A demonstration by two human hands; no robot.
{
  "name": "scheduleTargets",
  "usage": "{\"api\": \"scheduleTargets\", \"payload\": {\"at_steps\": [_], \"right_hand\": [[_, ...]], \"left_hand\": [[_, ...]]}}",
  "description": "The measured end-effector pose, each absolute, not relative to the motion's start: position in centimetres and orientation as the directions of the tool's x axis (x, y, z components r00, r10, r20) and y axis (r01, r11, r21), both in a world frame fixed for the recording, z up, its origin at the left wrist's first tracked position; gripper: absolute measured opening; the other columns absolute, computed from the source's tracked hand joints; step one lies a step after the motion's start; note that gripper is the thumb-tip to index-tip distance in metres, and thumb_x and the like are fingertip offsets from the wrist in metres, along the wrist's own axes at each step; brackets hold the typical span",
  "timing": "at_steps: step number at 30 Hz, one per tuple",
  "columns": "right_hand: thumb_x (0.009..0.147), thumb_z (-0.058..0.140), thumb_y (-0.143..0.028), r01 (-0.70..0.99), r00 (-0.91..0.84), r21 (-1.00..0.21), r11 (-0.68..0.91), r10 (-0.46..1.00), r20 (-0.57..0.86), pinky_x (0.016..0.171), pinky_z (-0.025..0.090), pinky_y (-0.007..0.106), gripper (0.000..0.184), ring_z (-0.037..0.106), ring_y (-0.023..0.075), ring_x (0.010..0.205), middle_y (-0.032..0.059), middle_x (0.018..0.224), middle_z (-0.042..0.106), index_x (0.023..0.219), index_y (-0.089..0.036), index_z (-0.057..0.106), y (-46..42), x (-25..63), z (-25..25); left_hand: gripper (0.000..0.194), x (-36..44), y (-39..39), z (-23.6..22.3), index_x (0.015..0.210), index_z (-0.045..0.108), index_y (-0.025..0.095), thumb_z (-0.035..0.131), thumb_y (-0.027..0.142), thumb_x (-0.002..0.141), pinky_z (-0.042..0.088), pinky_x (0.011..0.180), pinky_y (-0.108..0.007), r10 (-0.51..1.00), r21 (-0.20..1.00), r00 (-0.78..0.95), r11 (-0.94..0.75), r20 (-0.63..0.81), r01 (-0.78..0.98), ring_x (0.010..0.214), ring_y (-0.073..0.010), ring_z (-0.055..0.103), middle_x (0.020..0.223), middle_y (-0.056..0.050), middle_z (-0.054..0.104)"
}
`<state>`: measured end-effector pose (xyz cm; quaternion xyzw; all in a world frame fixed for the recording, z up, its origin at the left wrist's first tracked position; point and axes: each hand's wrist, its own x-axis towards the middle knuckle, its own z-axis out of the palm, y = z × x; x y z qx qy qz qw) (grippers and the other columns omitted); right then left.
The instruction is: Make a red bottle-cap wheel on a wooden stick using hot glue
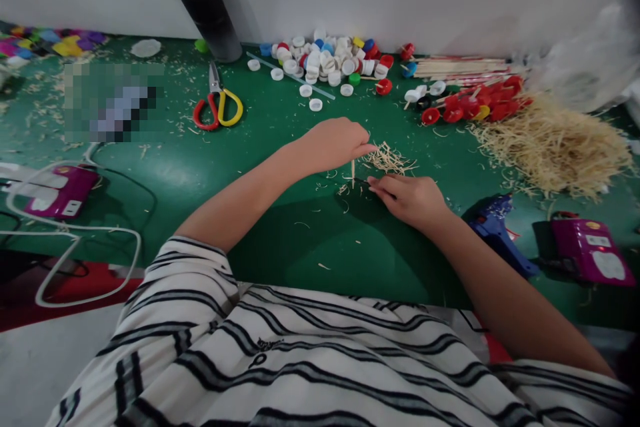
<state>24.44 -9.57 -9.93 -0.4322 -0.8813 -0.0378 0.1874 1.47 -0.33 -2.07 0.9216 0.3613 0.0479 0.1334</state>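
My left hand [341, 139] is closed round the top of a thin wooden stick [353, 172], which points down at the green table [320, 240]. Just to the right, my right hand [413, 200] pinches a slim dark blade-like tool [361, 181] whose tip meets the stick near its lower end. Most of the tool is hidden by the fingers, so its exact kind is unclear. Pale wood shavings [391, 159] lie in a small heap beyond my right hand, with a few curls below the stick.
Bottle caps [327, 63] are piled by the wall, near a black bottle [205, 10] and scissors [219, 107]. Rightward lie red caps on sticks [463, 107], a large shavings heap [555, 143], a blue glue gun [503, 233] and a purple power socket [593, 250]. White cables [100, 229] run left.
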Motion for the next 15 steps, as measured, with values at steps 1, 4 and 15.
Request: {"api": "scheduleTargets", "payload": {"at_steps": [1,4,15], "right_hand": [[0.109,0.051,-0.038,0.774,-0.567,-0.078,0.628,0.743,0.355,0.055,0.030,0.030,0.034,0.069,0.0139,0.068,0.0006,0.090,0.083,0.105,-0.026,0.082,-9.6,24.5,-9.9],[0.109,0.052,-0.036,0.759,-0.607,-0.031,0.650,0.725,0.326,0.054,0.028,0.031,0.031,0.069,0.0128,0.067,-0.0006,0.094,0.084,0.110,-0.028,0.083,-9.7,24.8,-9.9],[0.107,0.056,-0.039,0.798,-0.519,-0.060,0.600,0.734,0.438,0.056,0.032,0.030,0.032,0.067,0.0121,0.068,0.0012,0.086,0.081,0.091,-0.026,0.080,-8.4,23.7,-8.7]], "left_hand": [[0.049,1.5,-0.3,-2.1,0.062,0.047,0.020,0.048,0.042,0.106,0.025,0.061,-0.034,0.680,0.280,0.733,-0.703,-0.005,0.654,0.053,-0.0138,0.032,0.057,0.000,0.044],[0.048,1.4,-0.3,-2.1,0.063,0.048,0.020,0.047,0.041,0.107,0.025,0.060,-0.033,0.682,0.271,0.731,-0.702,-0.011,0.659,0.052,-0.0134,0.032,0.057,0.000,0.044],[0.043,1.5,-0.6,-1.7,0.066,0.056,0.019,0.052,0.040,0.103,0.026,0.063,-0.033,0.579,0.266,0.815,-0.791,0.033,0.551,0.052,-0.0128,0.033,0.057,0.002,0.042]]}}
